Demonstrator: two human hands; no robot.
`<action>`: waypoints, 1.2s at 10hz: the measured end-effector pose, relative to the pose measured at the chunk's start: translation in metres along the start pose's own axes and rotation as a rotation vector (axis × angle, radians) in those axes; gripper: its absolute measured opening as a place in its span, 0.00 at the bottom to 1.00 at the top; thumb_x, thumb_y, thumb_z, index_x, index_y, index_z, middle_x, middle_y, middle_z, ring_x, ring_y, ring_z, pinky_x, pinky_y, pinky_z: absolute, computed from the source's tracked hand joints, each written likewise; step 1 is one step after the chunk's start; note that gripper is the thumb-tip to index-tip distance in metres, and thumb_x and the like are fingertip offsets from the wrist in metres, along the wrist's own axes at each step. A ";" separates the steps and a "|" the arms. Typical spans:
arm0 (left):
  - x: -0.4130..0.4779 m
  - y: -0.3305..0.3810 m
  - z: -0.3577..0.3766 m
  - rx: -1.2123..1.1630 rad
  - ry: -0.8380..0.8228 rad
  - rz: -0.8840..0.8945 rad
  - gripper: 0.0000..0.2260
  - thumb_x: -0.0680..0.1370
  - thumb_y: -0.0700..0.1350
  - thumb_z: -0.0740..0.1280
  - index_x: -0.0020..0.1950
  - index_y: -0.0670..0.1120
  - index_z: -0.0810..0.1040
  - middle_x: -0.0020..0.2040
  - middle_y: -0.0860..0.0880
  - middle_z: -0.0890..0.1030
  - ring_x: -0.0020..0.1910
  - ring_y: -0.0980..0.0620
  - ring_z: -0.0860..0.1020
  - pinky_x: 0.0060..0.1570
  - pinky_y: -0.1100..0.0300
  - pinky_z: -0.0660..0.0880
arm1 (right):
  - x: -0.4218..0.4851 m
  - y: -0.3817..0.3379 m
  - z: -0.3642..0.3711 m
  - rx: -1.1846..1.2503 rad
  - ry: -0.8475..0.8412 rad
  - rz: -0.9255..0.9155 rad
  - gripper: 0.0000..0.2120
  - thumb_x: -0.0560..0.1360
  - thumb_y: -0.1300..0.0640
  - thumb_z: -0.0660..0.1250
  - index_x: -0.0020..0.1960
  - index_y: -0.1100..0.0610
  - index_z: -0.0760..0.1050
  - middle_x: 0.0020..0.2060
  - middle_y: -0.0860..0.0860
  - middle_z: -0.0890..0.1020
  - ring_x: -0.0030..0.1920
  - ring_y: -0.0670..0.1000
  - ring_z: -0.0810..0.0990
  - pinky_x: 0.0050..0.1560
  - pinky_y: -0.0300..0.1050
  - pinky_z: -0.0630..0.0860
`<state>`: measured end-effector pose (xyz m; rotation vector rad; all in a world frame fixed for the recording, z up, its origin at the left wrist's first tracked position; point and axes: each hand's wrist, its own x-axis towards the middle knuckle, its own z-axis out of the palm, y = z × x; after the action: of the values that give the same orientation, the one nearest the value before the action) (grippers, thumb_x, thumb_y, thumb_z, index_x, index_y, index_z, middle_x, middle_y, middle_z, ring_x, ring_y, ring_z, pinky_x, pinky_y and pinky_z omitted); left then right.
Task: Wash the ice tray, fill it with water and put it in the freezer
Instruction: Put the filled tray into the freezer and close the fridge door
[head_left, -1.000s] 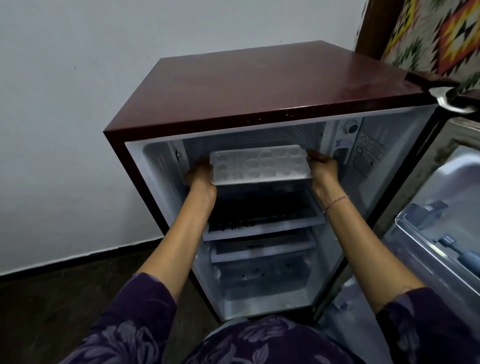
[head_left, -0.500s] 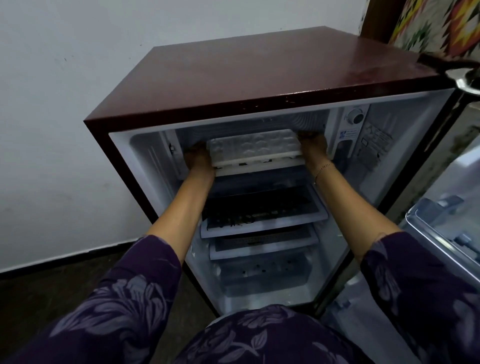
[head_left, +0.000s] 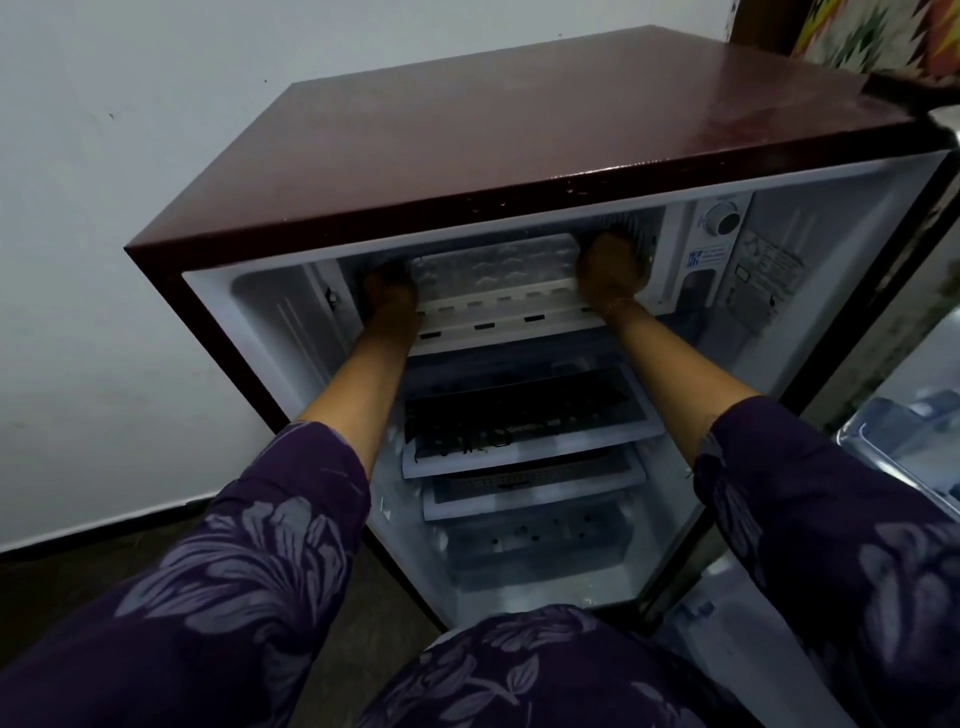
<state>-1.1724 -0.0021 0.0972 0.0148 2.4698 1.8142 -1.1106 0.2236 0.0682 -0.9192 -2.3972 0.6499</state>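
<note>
Grips the ice tray (head_left: 493, 265) with left hand (head_left: 389, 285) and right hand (head_left: 612, 270) fingers, now deeper inside the freezer (head_left: 519, 333) than before, probably nearly finishing.

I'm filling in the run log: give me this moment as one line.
ice tray: in freezer compartment | left hand: holds left end | right hand: holds right end

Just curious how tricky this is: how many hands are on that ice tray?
2. The left hand grips the ice tray at its left end. The right hand grips its right end. Both are inside the top compartment of the fridge.
</note>
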 end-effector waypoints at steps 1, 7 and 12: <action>0.018 -0.003 0.004 0.017 0.010 -0.043 0.19 0.84 0.45 0.52 0.75 0.41 0.60 0.69 0.45 0.69 0.55 0.52 0.69 0.53 0.62 0.69 | 0.004 -0.006 0.003 -0.017 -0.010 -0.043 0.14 0.81 0.65 0.53 0.57 0.67 0.75 0.58 0.62 0.77 0.58 0.59 0.76 0.58 0.49 0.72; -0.040 0.012 0.023 0.762 -0.067 0.330 0.30 0.81 0.53 0.56 0.78 0.40 0.51 0.76 0.40 0.58 0.74 0.41 0.60 0.71 0.52 0.58 | -0.042 -0.031 -0.009 -0.192 -0.121 -0.527 0.27 0.81 0.47 0.53 0.75 0.59 0.56 0.74 0.57 0.61 0.73 0.57 0.58 0.73 0.53 0.53; -0.116 0.013 0.023 1.006 -0.142 0.355 0.30 0.81 0.55 0.49 0.78 0.43 0.45 0.79 0.45 0.48 0.78 0.48 0.48 0.75 0.52 0.45 | -0.110 -0.024 -0.050 -0.255 -0.322 -0.528 0.26 0.82 0.48 0.48 0.76 0.58 0.49 0.77 0.53 0.51 0.76 0.56 0.46 0.75 0.53 0.45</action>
<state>-1.0558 0.0179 0.1091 0.6305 3.0809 0.4067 -1.0207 0.1423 0.0911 -0.2455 -2.8912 0.3083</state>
